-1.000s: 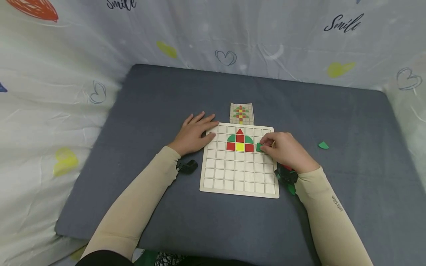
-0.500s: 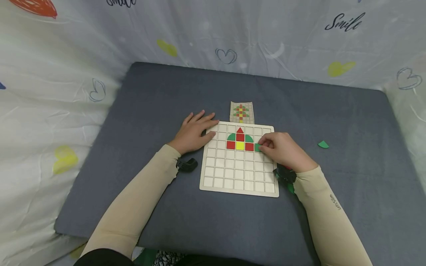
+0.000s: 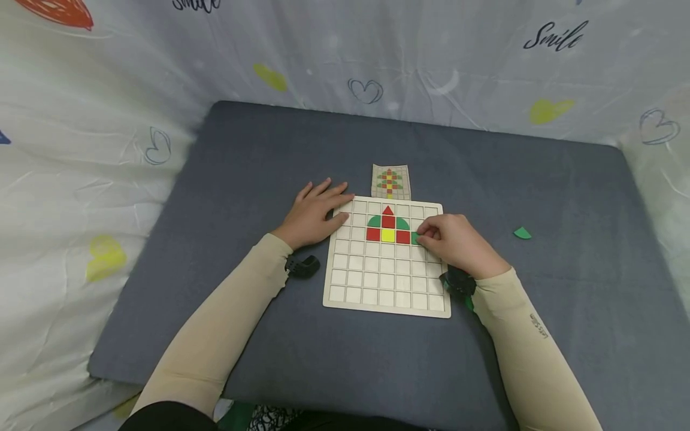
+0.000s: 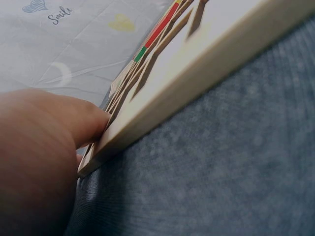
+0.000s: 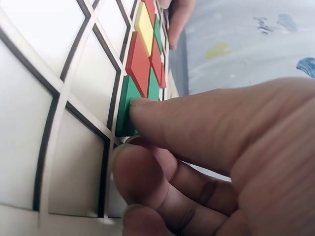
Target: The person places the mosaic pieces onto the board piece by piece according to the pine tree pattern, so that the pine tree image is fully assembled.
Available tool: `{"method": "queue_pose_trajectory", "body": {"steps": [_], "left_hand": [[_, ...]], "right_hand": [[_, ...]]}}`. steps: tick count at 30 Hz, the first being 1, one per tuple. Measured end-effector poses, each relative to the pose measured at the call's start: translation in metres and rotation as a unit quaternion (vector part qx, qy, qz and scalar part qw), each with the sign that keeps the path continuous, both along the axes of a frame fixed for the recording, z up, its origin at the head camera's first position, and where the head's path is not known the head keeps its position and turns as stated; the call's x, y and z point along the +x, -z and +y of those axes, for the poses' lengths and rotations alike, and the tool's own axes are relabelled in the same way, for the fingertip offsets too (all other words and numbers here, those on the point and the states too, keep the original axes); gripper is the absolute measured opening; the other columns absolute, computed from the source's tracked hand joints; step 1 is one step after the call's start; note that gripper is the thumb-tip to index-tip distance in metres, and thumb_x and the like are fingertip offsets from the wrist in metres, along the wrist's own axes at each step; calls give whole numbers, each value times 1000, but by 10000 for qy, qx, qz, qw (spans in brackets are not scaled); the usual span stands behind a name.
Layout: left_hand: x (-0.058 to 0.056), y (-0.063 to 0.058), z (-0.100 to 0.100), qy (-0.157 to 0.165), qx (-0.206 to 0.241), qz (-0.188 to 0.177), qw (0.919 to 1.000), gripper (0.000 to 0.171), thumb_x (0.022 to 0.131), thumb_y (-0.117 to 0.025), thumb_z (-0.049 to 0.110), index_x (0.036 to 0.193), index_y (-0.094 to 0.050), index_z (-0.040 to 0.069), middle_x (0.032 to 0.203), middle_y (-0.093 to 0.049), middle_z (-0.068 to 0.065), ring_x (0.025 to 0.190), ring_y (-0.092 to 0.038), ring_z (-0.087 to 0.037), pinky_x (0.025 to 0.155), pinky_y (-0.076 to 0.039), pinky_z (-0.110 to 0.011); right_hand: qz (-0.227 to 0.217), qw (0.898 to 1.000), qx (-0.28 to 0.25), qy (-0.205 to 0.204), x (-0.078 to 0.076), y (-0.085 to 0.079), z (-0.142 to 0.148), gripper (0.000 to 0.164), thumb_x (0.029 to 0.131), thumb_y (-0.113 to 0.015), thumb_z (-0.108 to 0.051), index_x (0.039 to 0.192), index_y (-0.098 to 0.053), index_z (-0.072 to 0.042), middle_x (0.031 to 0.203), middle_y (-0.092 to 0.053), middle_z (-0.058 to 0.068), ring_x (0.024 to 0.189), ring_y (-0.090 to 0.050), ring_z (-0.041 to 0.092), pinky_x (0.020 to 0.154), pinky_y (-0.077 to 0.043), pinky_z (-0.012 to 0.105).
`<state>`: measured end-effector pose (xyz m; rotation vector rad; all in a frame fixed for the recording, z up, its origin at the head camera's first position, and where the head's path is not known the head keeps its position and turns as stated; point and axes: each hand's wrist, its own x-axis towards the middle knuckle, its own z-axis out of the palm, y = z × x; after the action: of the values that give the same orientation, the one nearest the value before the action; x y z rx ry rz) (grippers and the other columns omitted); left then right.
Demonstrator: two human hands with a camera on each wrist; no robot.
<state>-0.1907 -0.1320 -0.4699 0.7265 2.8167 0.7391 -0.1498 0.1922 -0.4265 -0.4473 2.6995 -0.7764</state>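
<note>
A pale wooden grid board (image 3: 377, 280) lies on the table. Spread fingers of my left hand (image 3: 315, 218) rest at its upper left edge; in the left wrist view the thumb (image 4: 91, 120) touches the rim. My right hand (image 3: 458, 239) pinches a green tile (image 5: 127, 105) at the cell right of a red square (image 3: 402, 237), thumb on the tile's face and index finger curled by its edge. Above that row stand a red triangle (image 3: 388, 211), another red square and two green quarter-round tiles. A yellow square (image 3: 387, 235) sits between the lower red squares.
Behind the board, a small pattern card (image 3: 390, 182) shows a tree of coloured shapes. One green quarter-round piece (image 3: 522, 233) lies to the right. More green (image 3: 469, 304) shows under the right wrist's black camera (image 3: 459, 282), which partly hides it.
My right hand has shifted slightly left with the green tile, which now sits against the red square in its row. My left hand stays in place.
</note>
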Motion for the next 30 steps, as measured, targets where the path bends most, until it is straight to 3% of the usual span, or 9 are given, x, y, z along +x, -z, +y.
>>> {"method": "queue_pose_trajectory", "body": {"steps": [10, 18, 30], "left_hand": [[0, -3, -5, -95, -21, 18, 10000, 54, 110, -54, 45, 161, -47, 27, 172, -31, 3, 163, -14, -24, 132, 3, -49], [2, -2, -3, -85, -81, -21, 9999, 54, 109, -54, 45, 160, -47, 28, 171, -31, 3, 163, -13, -24, 132, 3, -50], [2, -2, 1, -86, -21, 11, 10000, 54, 109, -55, 44, 160, -48, 27, 171, -32, 2, 163, -14, -24, 132, 3, -49]], "right_hand": [[53, 9999, 76, -100, -2, -10, -1, 16, 99, -72, -12, 109, -79, -1, 93, -77, 7, 81, -68, 18, 74, -58, 37], [-113, 9998, 146, -119, 7, -18, 3, 20, 100, -73, -15, 113, -78, 0, 86, -72, 6, 68, -57, 18, 58, -50, 33], [-18, 9991, 288, -308, 19, -22, 11, 18, 98, -71, -11, 109, -78, 1, 85, -72, 3, 72, -59, 16, 65, -51, 32]]}}
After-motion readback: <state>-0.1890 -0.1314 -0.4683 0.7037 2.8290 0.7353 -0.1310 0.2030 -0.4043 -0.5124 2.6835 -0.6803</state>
